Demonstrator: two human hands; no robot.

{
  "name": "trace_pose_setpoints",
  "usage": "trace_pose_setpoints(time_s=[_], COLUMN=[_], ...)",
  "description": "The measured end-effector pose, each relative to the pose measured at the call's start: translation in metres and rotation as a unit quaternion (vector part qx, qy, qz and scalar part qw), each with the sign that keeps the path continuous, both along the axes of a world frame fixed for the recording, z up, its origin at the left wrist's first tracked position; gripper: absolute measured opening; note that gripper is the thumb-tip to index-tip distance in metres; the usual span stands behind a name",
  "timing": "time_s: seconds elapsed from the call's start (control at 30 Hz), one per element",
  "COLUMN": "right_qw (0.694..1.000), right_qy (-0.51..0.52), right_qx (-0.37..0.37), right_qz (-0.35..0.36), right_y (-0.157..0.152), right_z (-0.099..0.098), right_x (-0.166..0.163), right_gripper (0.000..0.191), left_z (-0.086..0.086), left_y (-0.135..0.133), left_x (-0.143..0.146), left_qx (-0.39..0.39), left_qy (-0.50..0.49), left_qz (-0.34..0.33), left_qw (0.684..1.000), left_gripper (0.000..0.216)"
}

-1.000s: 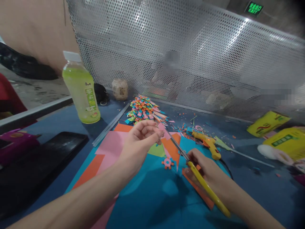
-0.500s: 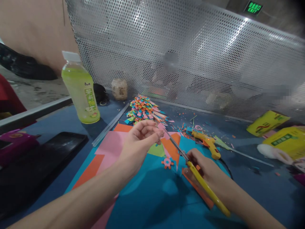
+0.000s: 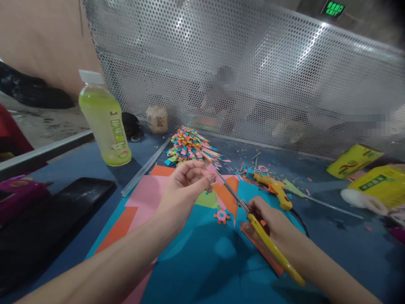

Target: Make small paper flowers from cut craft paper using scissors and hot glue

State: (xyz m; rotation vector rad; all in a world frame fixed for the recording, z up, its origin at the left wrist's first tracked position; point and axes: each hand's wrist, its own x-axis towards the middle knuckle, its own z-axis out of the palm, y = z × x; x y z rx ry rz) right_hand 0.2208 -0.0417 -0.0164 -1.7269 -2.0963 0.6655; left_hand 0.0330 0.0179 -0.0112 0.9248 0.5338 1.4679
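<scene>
My left hand (image 3: pixel 193 179) is closed in a pinch, thumb against fingertips, on a small pink paper piece (image 3: pixel 211 168). The tips of the scissors' narrow metal blades (image 3: pixel 232 191) reach this piece. My right hand (image 3: pixel 268 223) grips the scissors by their yellow handle (image 3: pixel 275 251). An orange paper strip (image 3: pixel 268 257) lies under or within the right hand; which, I cannot tell. Between the hands, a small pink paper gear shape with orange tabs (image 3: pixel 221 215) rests on blue paper (image 3: pixel 196 261). Behind the left hand stands a cone of many coloured paper bits (image 3: pixel 190 145).
A yellow glue gun (image 3: pixel 278 192) lies amid paper scraps at right. Clear glue sticks (image 3: pixel 145 169) lie left. A drink bottle (image 3: pixel 106 122), a black phone-like slab (image 3: pixel 63 223) and yellow packs (image 3: pixel 376 185) surround the work. A perforated metal screen (image 3: pixel 253 76) stands behind.
The view has shifted slightly. Both hands and the scissors keep nearly the same pose; the pink paper piece sits slightly differently at the blade tips.
</scene>
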Motion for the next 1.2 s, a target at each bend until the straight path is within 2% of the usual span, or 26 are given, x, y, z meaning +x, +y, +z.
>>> trace_pose_setpoints(time_s=[0.17, 0.63, 1.2], right_qw=[1.0, 1.0, 1.0], right_qy=[0.01, 0.001, -0.006], right_qx=[-0.009, -0.018, 0.026], right_qz=[-0.004, -0.012, -0.008], right_y=[-0.0017, -0.0018, 0.0], right_z=[0.0042, 0.0055, 0.0034], right_x=[-0.0028, -0.003, -0.0029], right_gripper=[0.026, 0.031, 0.031], left_z=[0.0021, 0.0052, 0.0036], left_y=[0.0012, -0.0012, -0.0014], left_x=[0.0009, 0.0018, 0.001], left_qx=[-0.003, -0.02, -0.02], left_qy=[0.001, 0.012, 0.013], left_qz=[0.005, 0.022, 0.018], left_qw=[1.0, 0.999, 1.0], left_gripper=[0.019, 0.022, 0.022])
